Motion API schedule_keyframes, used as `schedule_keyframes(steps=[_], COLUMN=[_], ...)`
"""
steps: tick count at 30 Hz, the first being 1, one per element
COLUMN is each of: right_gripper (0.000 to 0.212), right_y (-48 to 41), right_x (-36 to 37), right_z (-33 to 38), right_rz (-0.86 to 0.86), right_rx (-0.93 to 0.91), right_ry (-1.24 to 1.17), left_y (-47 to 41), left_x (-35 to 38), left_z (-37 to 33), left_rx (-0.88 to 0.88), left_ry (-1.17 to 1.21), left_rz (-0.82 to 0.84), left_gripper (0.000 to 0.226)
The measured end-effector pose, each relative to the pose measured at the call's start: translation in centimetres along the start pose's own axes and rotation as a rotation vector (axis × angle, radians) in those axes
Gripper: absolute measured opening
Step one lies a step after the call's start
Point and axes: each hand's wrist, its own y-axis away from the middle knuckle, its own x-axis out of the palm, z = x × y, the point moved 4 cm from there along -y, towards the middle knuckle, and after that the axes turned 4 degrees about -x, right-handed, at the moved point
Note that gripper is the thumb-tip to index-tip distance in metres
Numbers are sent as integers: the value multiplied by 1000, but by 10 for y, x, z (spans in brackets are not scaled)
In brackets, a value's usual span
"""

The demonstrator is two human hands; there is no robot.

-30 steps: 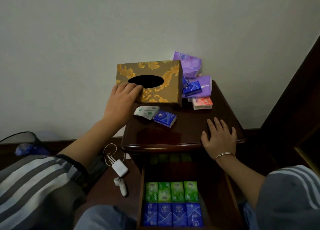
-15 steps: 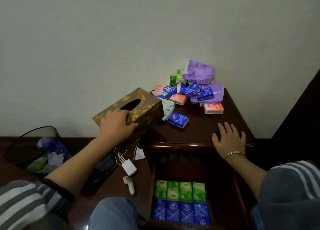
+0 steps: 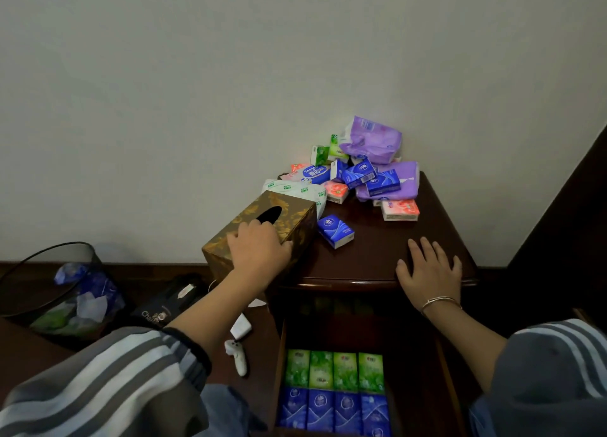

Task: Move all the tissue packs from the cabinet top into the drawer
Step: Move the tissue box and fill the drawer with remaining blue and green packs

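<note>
A pile of small tissue packs (image 3: 359, 173), blue, pink, green and purple, lies at the back of the dark wooden cabinet top (image 3: 377, 256). One blue pack (image 3: 335, 232) lies apart, nearer the front. My left hand (image 3: 258, 251) grips a gold-patterned tissue box (image 3: 262, 229), which hangs tilted over the cabinet's left edge. My right hand (image 3: 430, 269) rests flat, fingers spread, on the front right of the top. Below, the open drawer (image 3: 423, 371) holds a row of green packs (image 3: 333, 369) and a row of blue packs (image 3: 333, 410).
A black mesh waste bin (image 3: 62, 292) with rubbish stands on the floor at left. A white charger (image 3: 240, 326), a small white controller (image 3: 237, 356) and a dark box (image 3: 170, 302) lie on the floor beside the cabinet. The wall is close behind.
My left hand has carried the gold tissue box from the back of the cabinet top down and off its left edge, which uncovered the pile behind. My right hand stays flat.
</note>
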Motion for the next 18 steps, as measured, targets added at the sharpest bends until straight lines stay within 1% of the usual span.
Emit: schedule_keyframes(steps=[10, 13, 16, 18], right_gripper=[57, 57, 58, 59], right_y=[0, 0, -1, -2], right_x=[2, 1, 0, 2], right_z=[-1, 0, -1, -3], right_rz=[-26, -32, -11, 28], right_rx=[-2, -8, -13, -18], right_ry=[25, 12, 11, 1], left_y=[-12, -11, -9, -6], left_x=[16, 17, 17, 13], left_z=[-23, -21, -19, -21], left_rx=[59, 60, 56, 83], left_ry=[-24, -19, -6, -23], left_rz=[-55, -67, -71, -132], left_gripper=[47, 55, 66, 66])
